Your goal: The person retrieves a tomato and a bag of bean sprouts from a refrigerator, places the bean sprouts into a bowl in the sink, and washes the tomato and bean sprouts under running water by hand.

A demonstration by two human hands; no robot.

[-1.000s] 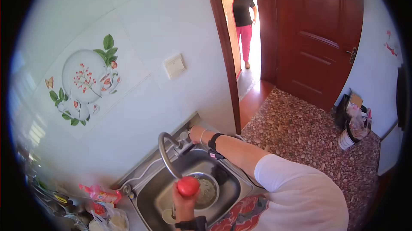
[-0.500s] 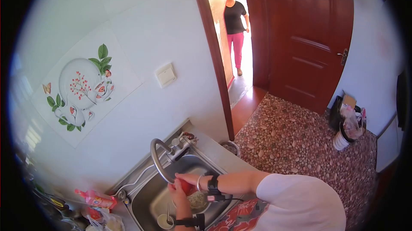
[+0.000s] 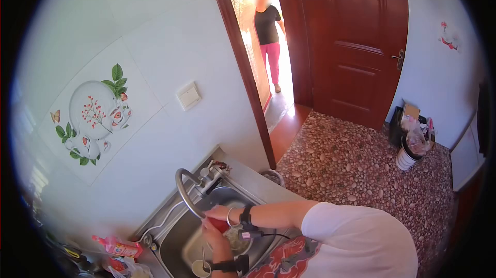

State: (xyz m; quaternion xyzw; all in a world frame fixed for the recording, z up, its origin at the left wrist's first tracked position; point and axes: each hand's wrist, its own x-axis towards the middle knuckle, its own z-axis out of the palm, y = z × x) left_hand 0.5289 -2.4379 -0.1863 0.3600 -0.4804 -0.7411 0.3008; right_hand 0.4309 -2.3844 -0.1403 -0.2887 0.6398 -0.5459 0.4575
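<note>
The white wall (image 3: 155, 30) rises smooth and glossy ahead and to the left of my fingers, with a picture (image 3: 93, 113) of a round plate and green leaves printed on it. Well beyond my fingers, up and to the right, stands a dark red door (image 3: 356, 56) with raised panels, the pebble-patterned floor (image 3: 341, 159) spreading below it and a person (image 3: 267, 27) in a black top standing in the doorway. Right under my fingers is the sink (image 3: 175, 249), brushed metal with rounded corners. The tap (image 3: 182, 184) bends over in a grey hook, its mouth just beside my fingertips. To their left, on the counter, is a pink plastic bottle (image 3: 118, 247). My left hand (image 3: 212, 234) and right hand (image 3: 221, 213) are curled together around a red fruit (image 3: 220, 225), grasping it from both sides above the basin; only a smooth patch shows between them. Below it lies something pale and shredded-looking (image 3: 235, 239), partly hidden. Nearer me than my fingers, a small round white cup (image 3: 200, 268) sits in the sink. A thin, hard bracelet (image 3: 231, 217) rings my right wrist.
</note>
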